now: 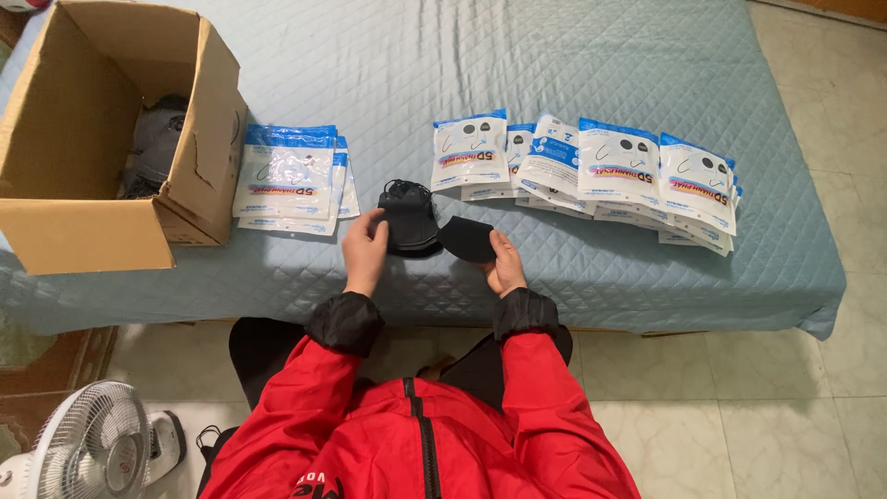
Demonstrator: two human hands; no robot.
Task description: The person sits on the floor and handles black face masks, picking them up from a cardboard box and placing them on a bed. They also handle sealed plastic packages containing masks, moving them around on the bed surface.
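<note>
Head view, looking down over a bed with a quilted grey-blue cover (554, 55). Stack of black face masks (407, 217) lies on the cover near its front edge, between the two hands; long axis runs away from the person, narrow end with ear loops pointing toward the far side of the bed. A single black mask (465, 238) lies just right of the stack, touching or overlapping its lower edge; long axis roughly crosswise, tilted a little down toward the right. Left hand (365, 251) rests at the stack's left edge, fingers loosely curled and fairly close together, fingertips touching the side of the stack; cannot tell whether it pinches anything. Right hand (504, 263) holds the single mask at its right end, thumb on top, fingers beneath, narrow grip. Both arms in red jacket sleeves with black cuffs. Left of the stack, a small pile of flat white pouches with blue top bands (288, 176), lying squarely, each with a coloured stripe across the middle. Right of the stack, a longer overlapping row of the same white-and-blue pouches (601, 166), fanned out toward the right edge of the bed. Open brown cardboard box (102, 231) at far left on the cover, dark grey items inside. White fan (88, 448) on the tiled floor at lower left.
</note>
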